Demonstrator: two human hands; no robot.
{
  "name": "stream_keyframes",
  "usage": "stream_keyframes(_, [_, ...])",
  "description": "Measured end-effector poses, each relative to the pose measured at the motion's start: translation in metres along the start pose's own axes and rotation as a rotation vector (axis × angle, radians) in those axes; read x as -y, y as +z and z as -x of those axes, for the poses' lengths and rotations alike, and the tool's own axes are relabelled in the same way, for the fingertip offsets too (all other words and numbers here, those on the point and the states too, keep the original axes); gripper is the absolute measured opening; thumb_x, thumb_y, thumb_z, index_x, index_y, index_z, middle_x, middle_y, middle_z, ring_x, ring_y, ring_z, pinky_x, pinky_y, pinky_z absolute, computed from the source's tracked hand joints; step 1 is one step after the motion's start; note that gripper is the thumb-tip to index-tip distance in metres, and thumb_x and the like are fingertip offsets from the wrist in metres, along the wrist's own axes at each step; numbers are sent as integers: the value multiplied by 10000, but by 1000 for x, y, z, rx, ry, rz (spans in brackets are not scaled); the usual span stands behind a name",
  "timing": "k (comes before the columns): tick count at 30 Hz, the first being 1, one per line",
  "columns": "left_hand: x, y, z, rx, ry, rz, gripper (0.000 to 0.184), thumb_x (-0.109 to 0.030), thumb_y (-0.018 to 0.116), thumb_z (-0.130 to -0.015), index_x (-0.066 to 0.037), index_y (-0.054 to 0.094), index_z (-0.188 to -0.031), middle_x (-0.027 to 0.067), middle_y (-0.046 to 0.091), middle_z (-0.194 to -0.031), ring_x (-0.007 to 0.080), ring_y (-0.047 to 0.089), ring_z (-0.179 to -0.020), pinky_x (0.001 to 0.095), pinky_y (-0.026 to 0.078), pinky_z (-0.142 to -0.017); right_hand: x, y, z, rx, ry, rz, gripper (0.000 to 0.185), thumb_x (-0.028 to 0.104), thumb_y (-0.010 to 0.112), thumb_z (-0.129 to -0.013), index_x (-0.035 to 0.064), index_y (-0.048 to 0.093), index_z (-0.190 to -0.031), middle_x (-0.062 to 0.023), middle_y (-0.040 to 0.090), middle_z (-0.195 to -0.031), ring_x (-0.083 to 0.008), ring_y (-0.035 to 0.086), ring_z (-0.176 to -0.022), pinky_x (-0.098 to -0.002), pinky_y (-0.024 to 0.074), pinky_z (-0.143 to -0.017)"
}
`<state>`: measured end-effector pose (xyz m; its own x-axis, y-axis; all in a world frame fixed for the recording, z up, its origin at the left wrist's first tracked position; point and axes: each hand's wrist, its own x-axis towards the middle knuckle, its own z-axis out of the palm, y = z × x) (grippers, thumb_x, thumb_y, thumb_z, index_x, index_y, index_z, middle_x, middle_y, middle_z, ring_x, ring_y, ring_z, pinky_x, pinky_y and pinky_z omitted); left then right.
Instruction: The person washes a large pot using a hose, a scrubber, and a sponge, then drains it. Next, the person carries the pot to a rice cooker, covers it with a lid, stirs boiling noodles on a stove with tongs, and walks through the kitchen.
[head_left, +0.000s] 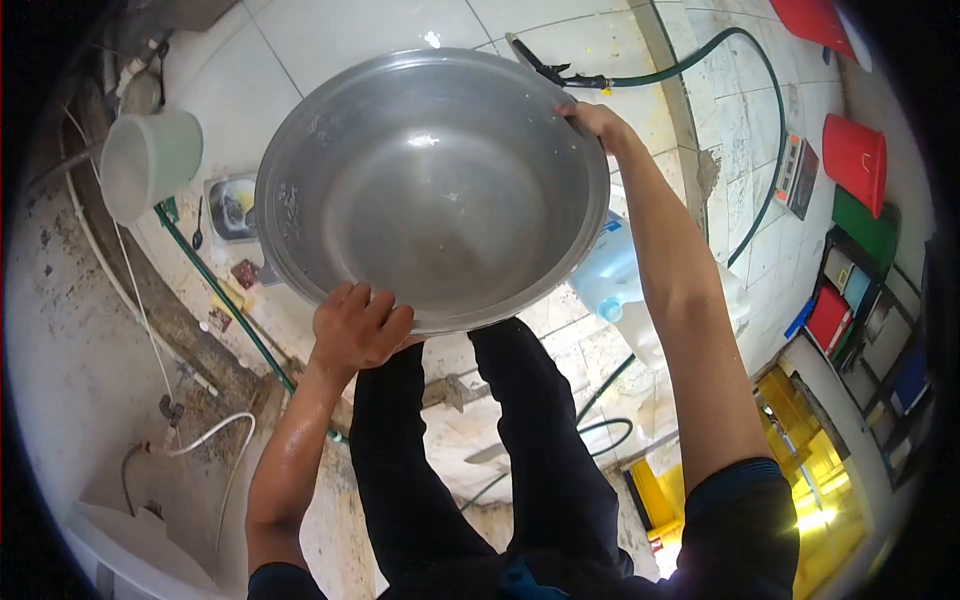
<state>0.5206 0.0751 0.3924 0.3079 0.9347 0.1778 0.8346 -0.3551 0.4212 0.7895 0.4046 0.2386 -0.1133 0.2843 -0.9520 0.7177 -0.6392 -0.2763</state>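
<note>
Possible slip of basin (425, 185): cause, wet skin on smooth metal; sheen visible on left forearm (300, 445). Possible knock against bottle (608, 265), just beside at right, if lowered carelessly. Basin held tilted, mouth toward camera, between both hands; floor contact hidden, cannot tell. Left hand (362, 325): fingers curled tight over near-left rim. Right hand (597, 125): closed on far-right rim, fingers partly hidden behind.
</note>
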Motion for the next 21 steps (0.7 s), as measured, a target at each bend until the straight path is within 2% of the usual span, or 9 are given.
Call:
stream_keyframes(4, [-10, 9, 13, 15, -9, -30, 324, -352, 706, -606, -139, 479, -695, 4, 399, -648, 181, 451, -561, 306, 343, -502, -18, 4, -19, -253, 31, -87, 644, 379, 692, -767, -39, 548, -1236, -190, 630, -1112, -273, 648, -893, -400, 530, -791])
stream_keyframes(6, [-13, 8, 15, 35, -16, -36, 310, -340, 697, -596, -140, 485, -702, 4, 411, -656, 182, 457, -573, 309, 344, -511, -30, -1, -28, -544, -220, 192, 621, 321, 713, -709, -33, 585, -1203, -185, 644, -1087, -262, 654, -833, -347, 524, -758])
stream_keyframes(7, [-13, 7, 13, 60, -18, 11, 302, -323, 695, -587, -139, 488, -705, 8, 420, -661, 183, 468, -590, 311, 346, -523, -35, -8, -31, -536, -211, 195, 621, 321, 713, -709, -33, 585, -1203, -185, 644, -1087, -262, 654, -833, -347, 524, -758])
stream_keyframes(9, [-19, 4, 11, 86, -25, 53, 294, -307, 694, -577, -137, 492, -708, 11, 429, -666, 183, 479, -608, 312, 348, -536, -27, -17, -24, -150, -122, 66, 615, 273, 734, -642, -108, 592, -1104, -193, 638, -1067, -263, 653, -848, -337, 524, -655])
stream_keyframes(11, [-22, 1, 11, 253, -150, 82, 335, -312, 718, -539, -134, 494, -714, 7, 440, -682, 182, 489, -636, 327, 355, -561, -23, -14, -21, -202, -150, 69, 537, 269, 745, -630, -94, 644, -1014, -172, 661, -952, -258, 647, -803, -341, 507, -644])
stream_keyframes(15, [-19, -12, 8, 258, -276, 119, 344, -284, 757, -583, -121, 539, -794, 26, 496, -743, 228, 526, -683, 366, 387, -587, -38, -12, -33, -281, -205, 9, 577, 297, 761, -615, -94, 648, -1023, -136, 672, -793, -245, 646, -677, -326, 513, -622])
stream_keyframes(18, [-10, -35, -5, 31, -564, 110, 454, -315, 767, -653, -102, 575, -1004, 117, 520, -1063, 274, 497, -1049, 402, 404, -822, -33, -8, -21, -367, -280, 98, 659, 351, 771, -608, -101, 633, -1068, -134, 684, -811, -231, 659, -690, -318, 523, -645])
stream_keyframes(20, [15, -17, 30, -354, -917, 397, 554, -413, 708, -736, -98, 537, -1158, 137, 451, -1264, 268, 377, -1236, 434, 343, -973, -12, 3, -7, -517, -211, 241, 674, 440, 758, -609, -86, 662, -1019, -155, 694, -819, -230, 674, -681, -314, 534, -660])
stream_keyframes(21, [43, 14, 73, -723, -1163, 726, 607, -475, 672, -771, -99, 507, -1219, 130, 406, -1339, 253, 314, -1292, 448, 301, -1028, -4, -1, -5, -531, -206, 250, 674, 440, 758, -609, -86, 662, -1019, -155, 694, -819, -230, 674, -681, -314, 534, -660])
